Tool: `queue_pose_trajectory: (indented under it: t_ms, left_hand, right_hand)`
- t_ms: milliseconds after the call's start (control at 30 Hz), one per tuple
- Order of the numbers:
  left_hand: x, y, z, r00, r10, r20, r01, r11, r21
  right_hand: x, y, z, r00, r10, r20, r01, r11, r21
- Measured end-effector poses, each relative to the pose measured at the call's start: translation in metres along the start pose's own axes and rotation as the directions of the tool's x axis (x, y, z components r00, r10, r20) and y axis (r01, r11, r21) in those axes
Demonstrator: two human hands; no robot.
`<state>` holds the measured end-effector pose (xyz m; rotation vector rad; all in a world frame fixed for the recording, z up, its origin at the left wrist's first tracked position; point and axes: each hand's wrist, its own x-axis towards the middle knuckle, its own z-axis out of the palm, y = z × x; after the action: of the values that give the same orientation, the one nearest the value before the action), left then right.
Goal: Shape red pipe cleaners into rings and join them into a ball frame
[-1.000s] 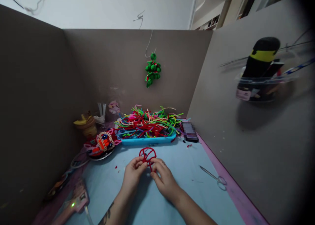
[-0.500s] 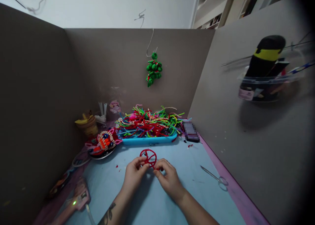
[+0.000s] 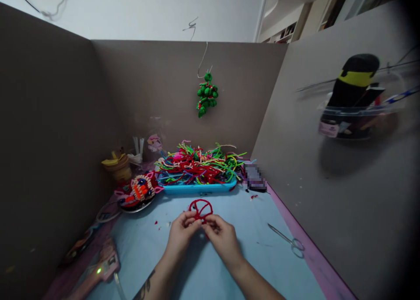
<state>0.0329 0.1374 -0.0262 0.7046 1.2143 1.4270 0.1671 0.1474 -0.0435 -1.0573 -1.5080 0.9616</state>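
Note:
Between my hands is a red fuzzy pipe-cleaner ring (image 3: 201, 200), with several strips crossing its inside. My left hand (image 3: 184, 230) pinches its lower left edge between thumb and fingers. On the lower right, my right hand (image 3: 223, 233) is closed on the same ring, its fingertips close to the left thumb. The fingers cover the ring's lower part. Beyond it stands a blue tray (image 3: 200, 188) heaped with pipe cleaners (image 3: 197, 164) in red, green, pink and other colours.
Scissors (image 3: 288, 241) lie at the right. A pink glue gun (image 3: 108, 260) with a green light sits at the left front. A plate of fuzzy ornaments (image 3: 141, 192), a yellowish pot (image 3: 118, 168) and a phone (image 3: 254, 177) stand farther back. A green ornament (image 3: 207, 94) hangs on the back panel.
My right hand has shifted inward, closer to my left hand. The red ring has turned a little and moved slightly right. The whole view has shifted slightly.

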Motion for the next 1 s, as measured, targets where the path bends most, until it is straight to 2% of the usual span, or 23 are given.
queue_pose_trajectory:
  t_ms: [133,233,400,567,867,1000]
  left_hand:
    - [-0.002,0.002,0.000,0.998,-0.051,0.025,0.050,0.999,0.011]
    - [-0.002,0.002,0.000,0.999,-0.028,0.042,0.027,0.999,0.022]
    - [0.000,0.001,-0.001,0.997,-0.051,0.049,0.049,0.997,0.057]
    - [0.002,-0.002,-0.004,0.999,-0.022,0.029,0.018,0.990,0.137]
    - [0.006,-0.006,-0.007,1.000,-0.026,-0.006,0.027,0.960,0.280]
    - [0.009,-0.005,-0.008,0.995,0.102,0.020,-0.103,0.937,0.335]
  right_hand:
    - [-0.001,0.003,0.003,0.998,0.047,-0.043,-0.043,0.996,0.080]
    - [-0.002,0.005,0.003,0.997,0.039,-0.064,-0.036,0.998,0.053]
    - [-0.004,0.006,0.001,0.981,-0.174,-0.085,0.163,0.978,-0.131]
    - [-0.005,0.011,0.002,0.963,-0.270,0.008,0.266,0.943,-0.200]
    - [-0.005,0.012,-0.001,0.943,-0.279,0.182,0.327,0.878,-0.350]
    - [-0.005,0.010,0.001,0.938,-0.271,0.217,0.335,0.873,-0.356]
